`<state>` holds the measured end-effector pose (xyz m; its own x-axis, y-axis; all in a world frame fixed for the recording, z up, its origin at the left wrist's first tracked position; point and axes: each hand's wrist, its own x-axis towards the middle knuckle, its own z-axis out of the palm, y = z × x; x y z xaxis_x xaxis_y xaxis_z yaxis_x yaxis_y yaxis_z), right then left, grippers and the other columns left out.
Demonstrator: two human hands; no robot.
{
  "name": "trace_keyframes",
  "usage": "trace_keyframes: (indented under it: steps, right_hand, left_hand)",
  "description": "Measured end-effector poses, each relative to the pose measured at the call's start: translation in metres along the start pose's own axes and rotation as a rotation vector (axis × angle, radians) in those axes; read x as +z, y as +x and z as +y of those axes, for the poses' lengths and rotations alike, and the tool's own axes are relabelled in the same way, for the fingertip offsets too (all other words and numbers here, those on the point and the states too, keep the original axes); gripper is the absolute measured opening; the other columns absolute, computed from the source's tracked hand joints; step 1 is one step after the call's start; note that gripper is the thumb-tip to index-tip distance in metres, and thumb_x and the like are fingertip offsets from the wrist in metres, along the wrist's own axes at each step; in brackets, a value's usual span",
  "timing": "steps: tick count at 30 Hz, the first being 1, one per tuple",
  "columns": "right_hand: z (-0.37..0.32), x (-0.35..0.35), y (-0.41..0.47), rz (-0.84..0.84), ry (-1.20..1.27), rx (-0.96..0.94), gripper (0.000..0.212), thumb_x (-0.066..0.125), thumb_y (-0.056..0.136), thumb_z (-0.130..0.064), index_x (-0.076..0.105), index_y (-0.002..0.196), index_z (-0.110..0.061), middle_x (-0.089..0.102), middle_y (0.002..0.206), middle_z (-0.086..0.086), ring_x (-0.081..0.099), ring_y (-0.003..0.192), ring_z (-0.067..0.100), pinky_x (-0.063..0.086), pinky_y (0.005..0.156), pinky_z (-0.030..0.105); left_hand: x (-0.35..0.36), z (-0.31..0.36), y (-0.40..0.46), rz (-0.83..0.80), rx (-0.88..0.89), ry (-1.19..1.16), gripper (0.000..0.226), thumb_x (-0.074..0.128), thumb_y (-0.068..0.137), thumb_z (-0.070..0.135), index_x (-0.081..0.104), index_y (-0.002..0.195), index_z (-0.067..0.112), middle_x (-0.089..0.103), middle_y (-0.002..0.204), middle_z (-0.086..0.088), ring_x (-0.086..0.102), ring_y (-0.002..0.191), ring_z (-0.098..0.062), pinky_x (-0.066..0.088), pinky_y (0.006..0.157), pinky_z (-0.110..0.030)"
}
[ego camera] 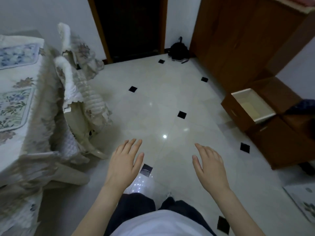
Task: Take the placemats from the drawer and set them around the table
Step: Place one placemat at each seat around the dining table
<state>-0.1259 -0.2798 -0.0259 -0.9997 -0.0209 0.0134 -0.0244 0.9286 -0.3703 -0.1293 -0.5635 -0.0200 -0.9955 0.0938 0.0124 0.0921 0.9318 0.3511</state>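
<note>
Pale glossy floor tiles (162, 106) with small black diamond insets fill the middle of the view, light glare spotted on them. White walls behind; dark doorway (129, 26) with brown frame at top centre. A black bag (179, 50) slumps on the floor between the doorway and a tall brown wooden cabinet (238, 36) at upper right.

Left side: table (25, 133) under a floral cloth with a frilled, hanging edge. Two placemats lie flat on it, well apart: a blue-patterned placemat (17, 56) farther back and a green-and-blue floral placemat (12, 109) nearer. Covered chairs (80, 92) with ruffled pale fabric stand just beside the table edge, between table and open floor.

Right side: low brown drawer unit, one drawer (245, 108) pulled out over the floor. White interior, a pale yellowish sheet or liner at the bottom; cannot tell whether it is a placemat. A patterned mat (305, 205) shows partly at the lower right edge.

Left hand (124, 164) and right hand (209, 167) are held out over the floor, palms down, fingers straight and slightly spread, grasping nothing. Dark trousers and a white shirt hem show below.
</note>
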Motion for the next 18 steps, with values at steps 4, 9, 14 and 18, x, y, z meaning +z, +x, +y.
trace_keyframes:
  steps: [4, 9, 14, 18]
  right_hand:
    - [0.010, -0.005, 0.080, -0.064, -0.006, -0.112, 0.057, 0.022, 0.096, -0.045, 0.045, 0.140, -0.016, 0.056, 0.131, 0.001, 0.049, 0.123, 0.022, 0.033, 0.109, 0.039]
    - [0.007, 0.007, 0.172, -0.108, 0.043, -0.191, 0.057, 0.024, 0.096, -0.044, 0.045, 0.140, -0.015, 0.057, 0.131, 0.002, 0.050, 0.123, 0.023, 0.037, 0.106, 0.044]
    - [-0.006, 0.028, 0.278, -0.141, 0.045, -0.226, 0.059, 0.022, 0.096, -0.048, 0.043, 0.142, -0.017, 0.053, 0.136, -0.001, 0.045, 0.128, 0.021, 0.035, 0.108, 0.041]
    - [-0.024, 0.031, 0.377, -0.114, 0.063, -0.230, 0.057, 0.024, 0.095, -0.048, 0.045, 0.139, -0.018, 0.056, 0.130, -0.001, 0.048, 0.123, 0.019, 0.041, 0.103, 0.043]
  left_hand:
    - [0.000, 0.012, 0.051, 0.020, -0.090, 0.009, 0.057, 0.023, 0.096, 0.047, 0.049, 0.138, 0.019, 0.053, 0.138, -0.003, 0.045, 0.128, -0.026, 0.039, 0.103, -0.041]
    - [0.008, 0.002, 0.120, 0.006, -0.162, 0.024, 0.057, 0.021, 0.097, 0.047, 0.048, 0.139, 0.019, 0.051, 0.140, -0.001, 0.044, 0.130, -0.024, 0.036, 0.107, -0.039]
    - [0.016, -0.028, 0.216, 0.036, -0.198, -0.004, 0.057, 0.021, 0.097, 0.049, 0.047, 0.139, 0.021, 0.051, 0.140, 0.000, 0.044, 0.131, -0.023, 0.037, 0.107, -0.040]
    - [0.001, -0.056, 0.313, 0.058, -0.152, -0.016, 0.055, 0.024, 0.098, 0.046, 0.051, 0.136, 0.018, 0.056, 0.134, -0.002, 0.050, 0.123, -0.024, 0.042, 0.102, -0.041]
